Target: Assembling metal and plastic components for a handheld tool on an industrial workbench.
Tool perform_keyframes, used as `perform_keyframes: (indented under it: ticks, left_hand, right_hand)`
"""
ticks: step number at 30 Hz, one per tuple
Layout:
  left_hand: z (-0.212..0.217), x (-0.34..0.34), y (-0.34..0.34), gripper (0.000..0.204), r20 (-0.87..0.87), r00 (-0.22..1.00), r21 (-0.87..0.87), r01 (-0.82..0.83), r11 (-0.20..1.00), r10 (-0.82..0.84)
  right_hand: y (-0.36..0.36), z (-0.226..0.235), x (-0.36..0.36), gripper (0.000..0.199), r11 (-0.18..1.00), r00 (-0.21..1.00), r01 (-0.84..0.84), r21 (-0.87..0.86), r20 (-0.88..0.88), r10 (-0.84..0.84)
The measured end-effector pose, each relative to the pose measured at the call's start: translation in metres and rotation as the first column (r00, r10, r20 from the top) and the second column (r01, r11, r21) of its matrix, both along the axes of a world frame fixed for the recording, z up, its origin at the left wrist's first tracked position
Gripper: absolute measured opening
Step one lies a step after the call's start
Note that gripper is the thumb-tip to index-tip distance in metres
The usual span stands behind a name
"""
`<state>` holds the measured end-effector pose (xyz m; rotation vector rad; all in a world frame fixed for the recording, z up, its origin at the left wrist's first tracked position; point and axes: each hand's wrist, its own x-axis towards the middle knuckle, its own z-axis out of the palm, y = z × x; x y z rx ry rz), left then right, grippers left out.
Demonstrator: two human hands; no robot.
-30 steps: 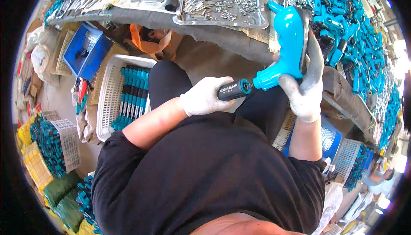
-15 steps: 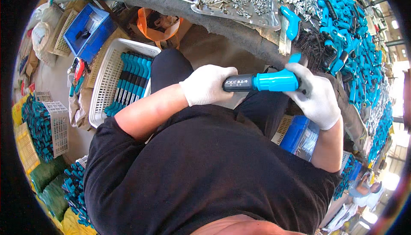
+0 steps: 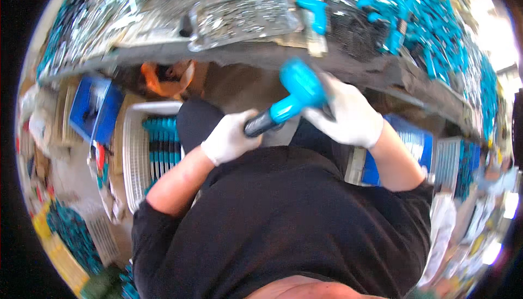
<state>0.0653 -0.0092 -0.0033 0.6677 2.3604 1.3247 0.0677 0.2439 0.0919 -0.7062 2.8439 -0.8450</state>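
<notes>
A teal tool body with a black, tube-like grip (image 3: 299, 87) is held in front of my belly, slanting up to the right. My left hand (image 3: 230, 138), in a white glove, is closed round the black grip at its lower end. At the wide teal head, my gloved right hand (image 3: 348, 113) grips from the right side, thumb below and fingers partly behind it. A dark patch shows between the right hand and the head; blur hides what it is. Another teal pistol-shaped part (image 3: 315, 14) lies at the workbench edge beyond my hands.
The grey-covered workbench (image 3: 239, 56) curves across the front, carrying a clear tray (image 3: 245, 23) of small metal parts and heaped teal parts (image 3: 430, 43). At left stand a white basket (image 3: 131, 152) of teal-and-black tools and a blue bin (image 3: 81, 119). Another blue bin (image 3: 422, 152) is at right.
The tool has gone from nearly level to slanted, its teal head now higher and further left. Both hands keep hold of it. The whole view has shifted, with the bench lower in the picture.
</notes>
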Motion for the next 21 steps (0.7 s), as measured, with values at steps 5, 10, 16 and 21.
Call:
perform_keyframes:
  ticks: [5,10,16,21]
  left_hand:
    - [0.001,0.012,0.006,0.033,-0.149,0.965,-0.266,0.171,0.949,-0.216]
    - [-0.015,-0.001,0.001,0.023,-0.033,0.995,-0.117,-0.099,0.988,0.096]
    - [-0.032,0.006,0.007,0.026,-0.074,0.943,-0.319,0.286,0.904,-0.324]
    - [-0.027,-0.029,-0.015,0.023,0.005,0.989,-0.267,-0.142,0.953,0.148]
  right_hand:
    - [0.026,-0.040,-0.015,0.044,0.640,0.851,0.324,-0.697,0.510,0.124]
    - [0.019,-0.085,0.010,0.022,0.416,0.946,0.320,-0.851,0.261,-0.195]
    - [0.014,-0.028,-0.016,0.024,0.756,0.987,0.018,-0.654,0.131,0.090]
    - [0.023,-0.079,0.015,0.028,0.633,0.950,-0.146,-0.760,-0.287,-0.126]
